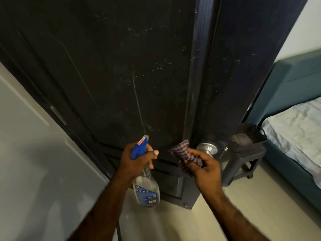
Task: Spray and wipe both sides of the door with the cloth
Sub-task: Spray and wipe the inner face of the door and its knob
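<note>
Door [112, 66], dark and tall, is filling most of the view, standing open with its narrow edge [199, 75] facing the camera and a second face angling away to the right. Fine white droplets are speckling the dark panel on its upper middle part, and a thin pale streak is running down toward the spray head. A round silver doorknob [206, 149] is sticking out near the door's edge, just to the right of the cloth.

The left hand [137, 158] is gripping the neck of a spray bottle [146, 190], fingers curled around it under the blue spray head [139, 146], with the nozzle pointing up at the door. The clear bottle body is hanging below the hand, showing a blue label.

The right hand [203, 164] is clutching a bunched checked cloth [184, 153], fingers closed around it, holding it near the door's edge; whether the cloth is touching the door is not clear.

To the right, beside the door, a dark plastic stool [243, 164] is standing on the pale floor [234, 206], with a dark mesh basket [248, 138] sitting on top of it. Beyond it, a bed [295, 122] with a teal frame and a wrinkled light sheet is lying along the right side. A grey wall [34, 153] is taking up the left side of the view.
</note>
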`<state>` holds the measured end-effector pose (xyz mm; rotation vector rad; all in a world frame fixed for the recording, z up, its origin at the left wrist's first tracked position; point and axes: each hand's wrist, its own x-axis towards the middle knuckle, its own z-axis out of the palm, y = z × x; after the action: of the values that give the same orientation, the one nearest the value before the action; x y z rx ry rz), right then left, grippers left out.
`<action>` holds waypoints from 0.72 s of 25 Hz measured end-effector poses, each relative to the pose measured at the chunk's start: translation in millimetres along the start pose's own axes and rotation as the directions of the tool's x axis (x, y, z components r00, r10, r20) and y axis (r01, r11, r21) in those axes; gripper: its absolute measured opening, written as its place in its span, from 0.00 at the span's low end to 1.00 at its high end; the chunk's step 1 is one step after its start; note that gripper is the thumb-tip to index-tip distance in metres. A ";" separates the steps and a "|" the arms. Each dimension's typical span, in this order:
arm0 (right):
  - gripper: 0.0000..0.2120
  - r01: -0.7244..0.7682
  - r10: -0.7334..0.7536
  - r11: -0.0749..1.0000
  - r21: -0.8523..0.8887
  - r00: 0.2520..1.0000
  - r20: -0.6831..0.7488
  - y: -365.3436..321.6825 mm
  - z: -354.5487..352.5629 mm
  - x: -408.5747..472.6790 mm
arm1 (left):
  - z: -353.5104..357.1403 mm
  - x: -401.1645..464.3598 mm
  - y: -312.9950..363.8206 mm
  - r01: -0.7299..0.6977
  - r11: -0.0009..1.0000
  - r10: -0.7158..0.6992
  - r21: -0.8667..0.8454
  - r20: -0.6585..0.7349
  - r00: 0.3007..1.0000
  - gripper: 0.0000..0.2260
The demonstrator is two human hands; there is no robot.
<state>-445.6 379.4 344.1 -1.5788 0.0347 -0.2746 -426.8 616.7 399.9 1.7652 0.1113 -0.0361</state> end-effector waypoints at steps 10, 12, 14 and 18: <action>0.31 0.073 -0.069 0.997 -0.030 0.992 0.105 10.2 -1.0 49.5 | -15.1 24.9 6.3 0.083 0.984 -0.118 -0.161 -0.220 0.968 0.16; 0.31 0.086 -0.078 0.995 -0.047 0.985 0.155 10.0 -6.0 56.0 | -14.2 30.5 10.7 0.057 0.989 -0.090 -0.137 -0.251 0.964 0.18; 0.30 0.064 -0.051 0.996 -0.055 0.976 0.212 3.2 -5.4 63.3 | -16.4 35.2 13.7 0.034 0.993 -0.062 -0.111 -0.263 0.963 0.24; 0.28 0.199 -0.195 0.980 0.025 0.920 0.340 -32.0 38.0 82.4 | -26.9 36.8 25.9 -0.025 0.997 -0.003 -0.079 -0.341 0.940 0.19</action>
<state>-363.1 401.8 388.2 -1.6226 -0.3961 -0.1535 -388.8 640.1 427.3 1.6755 0.3500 0.2806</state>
